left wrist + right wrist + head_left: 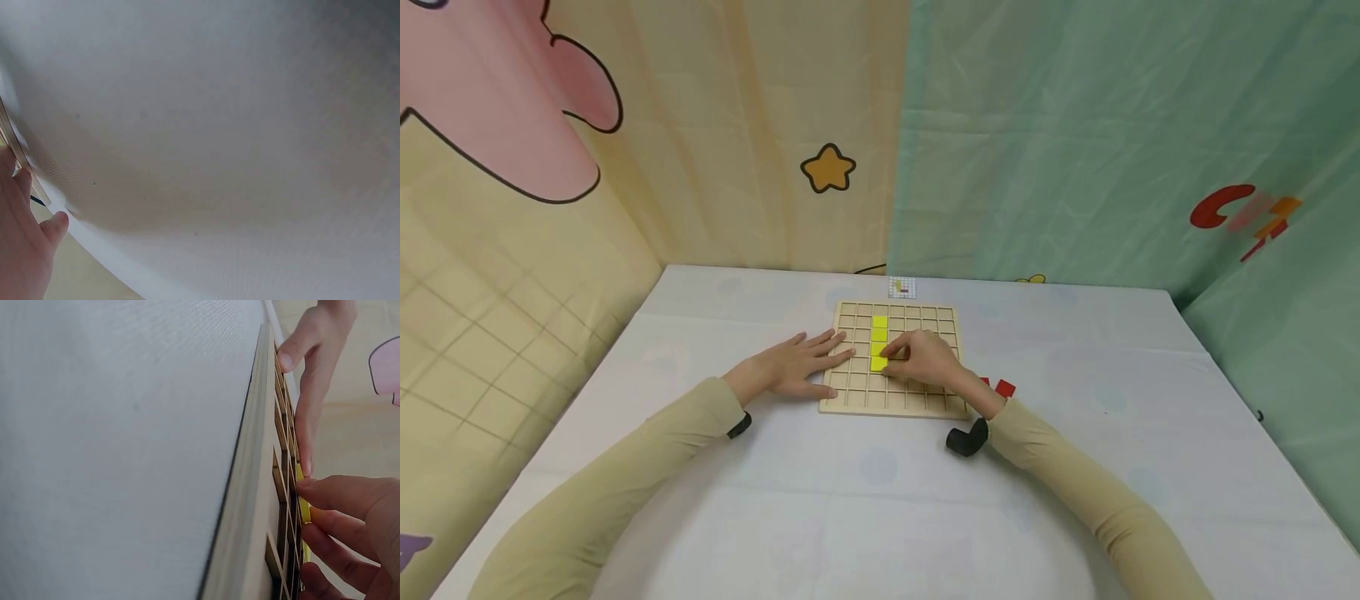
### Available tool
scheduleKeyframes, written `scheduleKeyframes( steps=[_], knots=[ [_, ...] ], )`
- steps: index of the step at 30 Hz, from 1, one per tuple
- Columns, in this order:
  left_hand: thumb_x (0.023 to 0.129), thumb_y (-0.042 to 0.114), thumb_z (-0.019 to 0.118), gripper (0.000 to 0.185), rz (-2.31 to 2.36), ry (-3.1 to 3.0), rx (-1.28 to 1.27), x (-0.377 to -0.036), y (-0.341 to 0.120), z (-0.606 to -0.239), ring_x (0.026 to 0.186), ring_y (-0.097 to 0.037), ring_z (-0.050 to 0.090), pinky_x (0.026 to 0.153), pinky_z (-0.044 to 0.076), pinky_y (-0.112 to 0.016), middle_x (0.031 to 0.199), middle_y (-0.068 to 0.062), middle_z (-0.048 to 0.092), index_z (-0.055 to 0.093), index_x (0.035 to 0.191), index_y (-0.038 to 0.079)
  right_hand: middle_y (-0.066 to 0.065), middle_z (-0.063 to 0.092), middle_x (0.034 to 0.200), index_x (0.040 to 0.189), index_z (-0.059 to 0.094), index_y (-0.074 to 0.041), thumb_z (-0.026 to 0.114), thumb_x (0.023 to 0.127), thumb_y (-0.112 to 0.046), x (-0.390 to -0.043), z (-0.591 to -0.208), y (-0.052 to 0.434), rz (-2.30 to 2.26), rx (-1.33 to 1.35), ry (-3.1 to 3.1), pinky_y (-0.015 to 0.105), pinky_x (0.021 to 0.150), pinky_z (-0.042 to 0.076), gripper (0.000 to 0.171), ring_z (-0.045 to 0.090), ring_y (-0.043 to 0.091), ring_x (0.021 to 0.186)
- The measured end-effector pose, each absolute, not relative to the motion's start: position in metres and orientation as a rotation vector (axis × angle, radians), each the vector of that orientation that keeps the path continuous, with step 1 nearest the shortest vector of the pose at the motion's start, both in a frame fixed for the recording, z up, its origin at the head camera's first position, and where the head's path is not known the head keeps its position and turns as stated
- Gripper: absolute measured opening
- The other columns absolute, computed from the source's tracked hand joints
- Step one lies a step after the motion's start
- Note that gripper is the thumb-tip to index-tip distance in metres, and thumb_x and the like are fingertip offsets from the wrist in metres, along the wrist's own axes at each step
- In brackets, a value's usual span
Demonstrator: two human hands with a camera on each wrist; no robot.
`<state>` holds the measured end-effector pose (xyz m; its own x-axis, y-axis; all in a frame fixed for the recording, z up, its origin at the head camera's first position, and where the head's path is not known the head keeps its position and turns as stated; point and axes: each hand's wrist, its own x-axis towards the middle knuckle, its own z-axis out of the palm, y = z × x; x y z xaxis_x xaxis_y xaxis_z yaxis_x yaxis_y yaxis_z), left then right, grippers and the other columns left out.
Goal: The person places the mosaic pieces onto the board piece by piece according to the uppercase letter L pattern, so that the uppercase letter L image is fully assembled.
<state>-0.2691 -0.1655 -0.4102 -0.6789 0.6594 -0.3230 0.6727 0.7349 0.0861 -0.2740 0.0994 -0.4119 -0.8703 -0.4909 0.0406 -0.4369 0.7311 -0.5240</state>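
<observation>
On the white table, mid-far, lies a wooden grid board. Both arms in tan sleeves reach forward from the near edge. Left hand: flat, fingers straight and spread, resting on the board's left edge, holding nothing. Right hand: fingers curled, tips pressing the nearest piece of a yellow tile column seated in the grid cells. Red pieces just right of the board. Small pattern card beyond the far edge; print too small to read.
</observation>
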Motion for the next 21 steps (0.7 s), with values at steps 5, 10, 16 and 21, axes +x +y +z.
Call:
scheduleKeyframes(
  steps=[5, 10, 16, 21],
  knots=[
    [0.094, 0.066, 0.037, 0.076, -0.062, 2.608, 1.042, -0.2692, -0.1656, -0.4103, 0.151, -0.027, 0.000, 0.118, 0.010, -0.059, 0.164, -0.004, -0.002, 0.011, 0.155, 0.029, 0.003, 0.073, 0.106, 0.103, 0.077, -0.014, 0.078, 0.080, -0.029, -0.2728, -0.4115, 0.0987, -0.813, -0.770, 2.830, 0.020, 0.056, 0.041, 0.027, 0.055, 0.008, 0.066],
    [0.094, 0.066, 0.037, 0.076, -0.070, 2.611, 1.046, -0.2687, -0.1656, -0.4101, 0.151, -0.027, 0.000, 0.118, 0.010, -0.059, 0.164, -0.004, -0.002, 0.010, 0.155, 0.029, 0.002, 0.073, 0.107, 0.103, 0.076, -0.014, 0.077, 0.081, -0.030, -0.2734, -0.4118, 0.0984, -0.803, -0.766, 2.831, 0.021, 0.058, 0.042, 0.027, 0.055, 0.008, 0.068],
    [0.094, 0.066, 0.037, 0.077, -0.073, 2.606, 1.044, -0.2689, -0.1648, -0.4092, 0.151, -0.026, -0.001, 0.118, 0.009, -0.058, 0.164, -0.004, -0.002, 0.011, 0.155, 0.029, 0.000, 0.074, 0.106, 0.104, 0.076, -0.016, 0.076, 0.082, -0.031, -0.2751, -0.4144, 0.0992, -0.816, -0.767, 2.834, 0.021, 0.057, 0.043, 0.027, 0.057, 0.008, 0.068],
    [0.093, 0.067, 0.037, 0.077, -0.075, 2.606, 1.037, -0.2687, -0.1639, -0.4095, 0.151, -0.026, -0.001, 0.119, 0.010, -0.058, 0.164, -0.003, -0.003, 0.010, 0.155, 0.030, -0.001, 0.074, 0.104, 0.103, 0.076, -0.016, 0.076, 0.082, -0.032, -0.2759, -0.4163, 0.0995, -0.822, -0.765, 2.837, 0.021, 0.054, 0.042, 0.026, 0.055, 0.007, 0.065]
  ],
)
